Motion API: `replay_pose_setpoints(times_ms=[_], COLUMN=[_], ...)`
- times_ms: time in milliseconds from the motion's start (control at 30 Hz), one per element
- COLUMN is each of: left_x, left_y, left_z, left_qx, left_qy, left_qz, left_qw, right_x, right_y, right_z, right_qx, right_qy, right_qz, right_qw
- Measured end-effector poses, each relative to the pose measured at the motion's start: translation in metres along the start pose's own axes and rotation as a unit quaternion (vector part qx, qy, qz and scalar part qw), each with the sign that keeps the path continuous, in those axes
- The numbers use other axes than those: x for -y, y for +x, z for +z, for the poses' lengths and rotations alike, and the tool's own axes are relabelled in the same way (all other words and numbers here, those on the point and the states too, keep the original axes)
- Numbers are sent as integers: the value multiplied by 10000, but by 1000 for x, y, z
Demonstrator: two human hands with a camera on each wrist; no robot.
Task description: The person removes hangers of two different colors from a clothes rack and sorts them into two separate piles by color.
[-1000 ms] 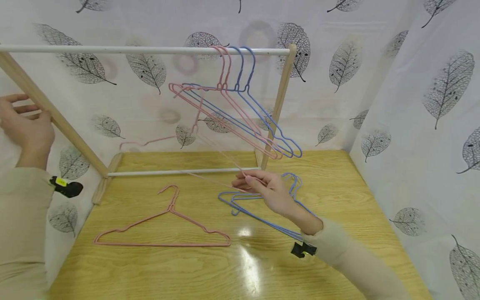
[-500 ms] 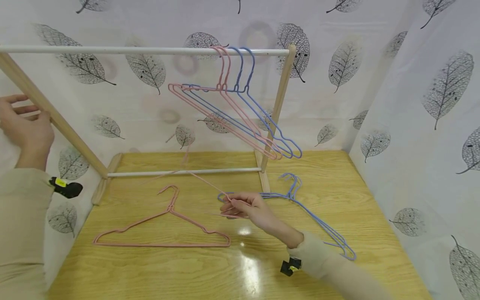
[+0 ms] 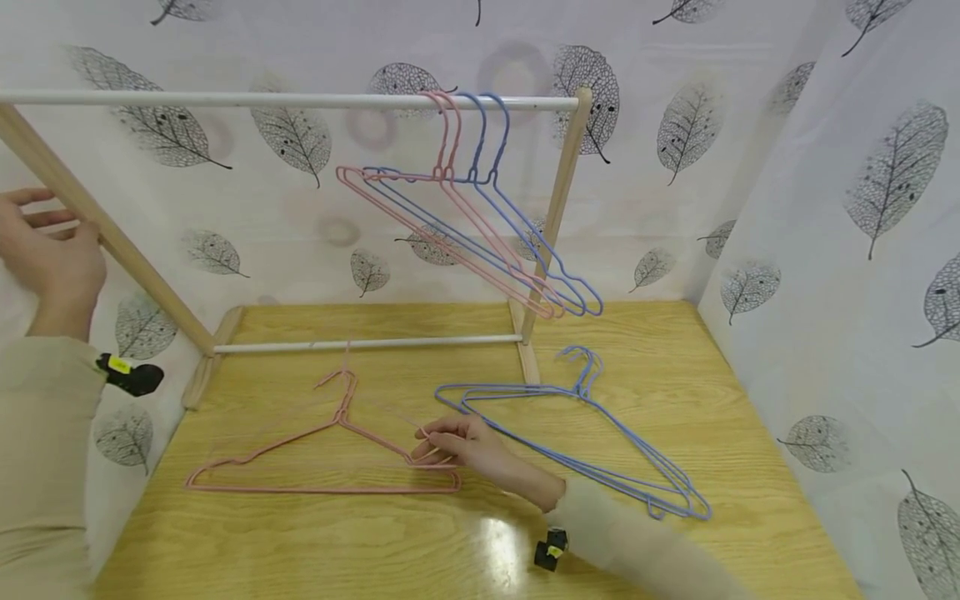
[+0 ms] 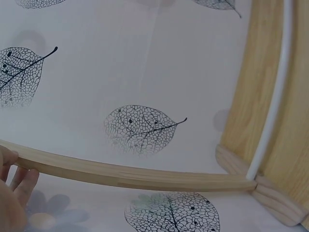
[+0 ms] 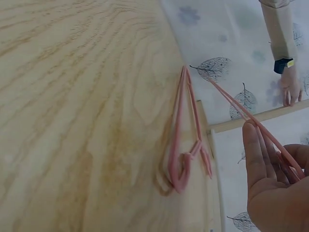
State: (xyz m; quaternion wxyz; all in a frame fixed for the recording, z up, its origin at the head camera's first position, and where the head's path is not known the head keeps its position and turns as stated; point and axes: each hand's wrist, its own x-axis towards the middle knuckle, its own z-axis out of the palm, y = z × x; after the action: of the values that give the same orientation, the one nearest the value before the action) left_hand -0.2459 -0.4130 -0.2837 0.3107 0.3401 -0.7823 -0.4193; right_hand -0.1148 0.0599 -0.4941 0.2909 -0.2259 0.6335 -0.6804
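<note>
In the head view my right hand (image 3: 480, 454) pinches one end of a thin pink clothes hanger, held low over the table; its wire is faint there. The right wrist view shows this held pink hanger (image 5: 270, 137) running out past my fingertips. Beneath it, flat on the table, lies a pink hanger (image 3: 322, 490), its hook pointing toward the rack. My left hand (image 3: 56, 250) grips the slanted wooden post (image 3: 138, 260) at the rack's left, thumb in front; part of the fingers is hidden behind it.
Two pink hangers (image 3: 441, 171) and two blue hangers (image 3: 495, 158) hang near the right end of the rack's white rail (image 3: 225, 99). Several blue hangers (image 3: 582, 390) lie stacked on the wooden table (image 3: 360, 550) at the right. A leaf-patterned curtain (image 3: 720, 50) stands behind.
My right hand has moved left and toward me, lowering the pink hanger from in front of the rack to over the pink hanger on the table. The left hand has stayed on the post.
</note>
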Motion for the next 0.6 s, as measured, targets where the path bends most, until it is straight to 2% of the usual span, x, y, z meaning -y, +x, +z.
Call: replay_pose_setpoints(times_ms=[100,200,433,600], left_x=[-6,-5,6,4], left_y=[-5,-4,10,7], left_z=[0,0,2,3], left_qx=[-3,-37,-50,-46], left_qy=[18,-76,-438,-279], left_qz=[-69,-80,71,43], left_qw=[10000,9999,9990,9996], right_x=[-7,-16,-29,-33], right_y=[4,7,10,14], right_z=[4,9,15,16], right_qx=[17,-27,-281,-440], right_qy=[-22,-88,132,6], right_qz=[11,87,497,600], right_qw=[10000,9999,9983,9972])
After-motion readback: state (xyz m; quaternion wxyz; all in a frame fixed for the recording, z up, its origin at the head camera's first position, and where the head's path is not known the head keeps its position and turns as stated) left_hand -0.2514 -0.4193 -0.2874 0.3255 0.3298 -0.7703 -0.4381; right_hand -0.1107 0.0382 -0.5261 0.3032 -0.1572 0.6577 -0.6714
